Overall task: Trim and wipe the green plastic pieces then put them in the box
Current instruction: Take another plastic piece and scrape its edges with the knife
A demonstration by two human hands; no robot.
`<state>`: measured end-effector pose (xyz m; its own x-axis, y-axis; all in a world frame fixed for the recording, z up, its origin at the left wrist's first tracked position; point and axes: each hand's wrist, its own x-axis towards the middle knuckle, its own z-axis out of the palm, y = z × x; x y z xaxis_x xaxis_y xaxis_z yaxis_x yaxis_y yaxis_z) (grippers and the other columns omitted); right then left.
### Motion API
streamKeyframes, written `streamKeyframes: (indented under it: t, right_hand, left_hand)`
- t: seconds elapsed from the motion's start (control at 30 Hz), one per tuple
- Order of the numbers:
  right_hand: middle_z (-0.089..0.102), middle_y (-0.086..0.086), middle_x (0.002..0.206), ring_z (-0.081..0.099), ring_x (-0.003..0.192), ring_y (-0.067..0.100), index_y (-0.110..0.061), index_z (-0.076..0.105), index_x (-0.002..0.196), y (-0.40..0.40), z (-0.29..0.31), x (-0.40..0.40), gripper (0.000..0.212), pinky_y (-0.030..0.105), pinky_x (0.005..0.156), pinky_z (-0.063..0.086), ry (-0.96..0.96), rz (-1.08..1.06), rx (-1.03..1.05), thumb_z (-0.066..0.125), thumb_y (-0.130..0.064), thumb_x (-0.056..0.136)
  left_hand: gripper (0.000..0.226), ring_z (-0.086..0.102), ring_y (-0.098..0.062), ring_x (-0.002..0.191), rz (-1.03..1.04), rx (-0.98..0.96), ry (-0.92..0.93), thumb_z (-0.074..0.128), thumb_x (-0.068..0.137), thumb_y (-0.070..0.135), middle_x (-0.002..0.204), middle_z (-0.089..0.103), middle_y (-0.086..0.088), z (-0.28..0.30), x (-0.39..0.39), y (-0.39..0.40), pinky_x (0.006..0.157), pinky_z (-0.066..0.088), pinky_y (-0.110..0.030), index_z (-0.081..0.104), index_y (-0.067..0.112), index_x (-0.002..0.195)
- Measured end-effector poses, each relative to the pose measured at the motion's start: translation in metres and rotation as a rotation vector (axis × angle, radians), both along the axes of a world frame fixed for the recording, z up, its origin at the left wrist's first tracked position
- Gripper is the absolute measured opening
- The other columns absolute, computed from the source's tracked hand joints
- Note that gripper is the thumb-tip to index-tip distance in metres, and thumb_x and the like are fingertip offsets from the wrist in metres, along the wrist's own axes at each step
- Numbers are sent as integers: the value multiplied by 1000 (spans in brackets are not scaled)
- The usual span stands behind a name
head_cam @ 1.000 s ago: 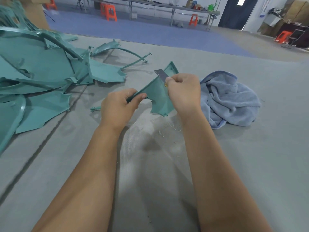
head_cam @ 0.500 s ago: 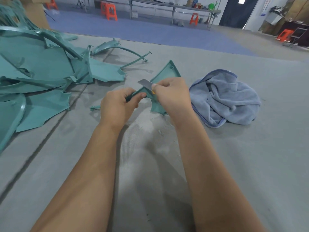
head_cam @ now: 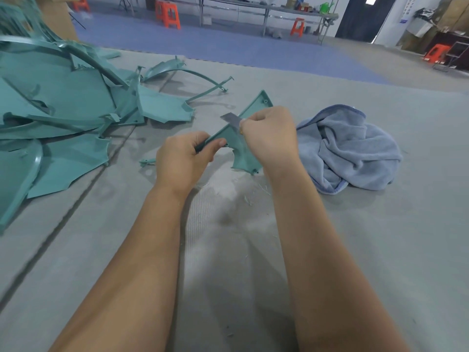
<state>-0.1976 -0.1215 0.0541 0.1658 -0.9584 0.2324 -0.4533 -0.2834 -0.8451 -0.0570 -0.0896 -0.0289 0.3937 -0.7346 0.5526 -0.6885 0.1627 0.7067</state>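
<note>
A green plastic piece (head_cam: 243, 151), roughly triangular with screw holes, is held above the grey mat. My left hand (head_cam: 182, 161) grips its near left end. My right hand (head_cam: 270, 138) pinches a grey blade (head_cam: 231, 120), whose flat lies against the piece's upper edge. A crumpled blue cloth (head_cam: 352, 151) lies on the mat just right of my right hand. A big heap of green plastic pieces (head_cam: 63, 115) fills the left side. No box is in view.
Thin green shavings (head_cam: 253, 196) are scattered on the grey mat (head_cam: 380, 250) under my hands. A small green offcut (head_cam: 147, 161) lies left of my left hand. Farther off are a blue floor, orange stools (head_cam: 168, 13) and a long metal table (head_cam: 266, 8).
The blade slid down the piece's edge toward my left hand, then moved back up along the edge. My left hand kept its grip and barely moved.
</note>
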Motion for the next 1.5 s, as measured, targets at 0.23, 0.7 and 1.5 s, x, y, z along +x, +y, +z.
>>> streamKeyframes:
  t: [0.23, 0.7, 1.5]
  right_hand:
    - [37, 3, 51, 30, 49, 17, -14, 46, 61, 5, 1, -2, 25, 26, 54, 28, -216, -31, 23, 56, -14, 84]
    - [60, -17, 61, 58, 58, 0, -16, 45, 101, -12, -48, -22, 44, 15, 58, 48, -840, 66, 127, 78, -1, 78]
    - [40, 2, 53, 32, 45, 9, -15, 59, 77, -20, -32, -57, 30, 20, 44, 26, -416, 182, 6, 47, -25, 102]
  left_hand:
    - [43, 46, -16, 50, 13, -4, -35, 61, 87, 51, 53, 54, 0, 4, -3, 3, 48, 37, -36, 63, 14, 65]
    - [33, 52, -26, 80, -43, 58, -501, 45, 99, 36, 77, 50, 6, 7, -24, -4, 70, 28, -35, 64, 28, 125]
    - [37, 50, -19, 66, -48, 86, -318, 43, 93, 51, 65, 54, 3, 9, -19, 3, 54, 37, -33, 73, 29, 94]
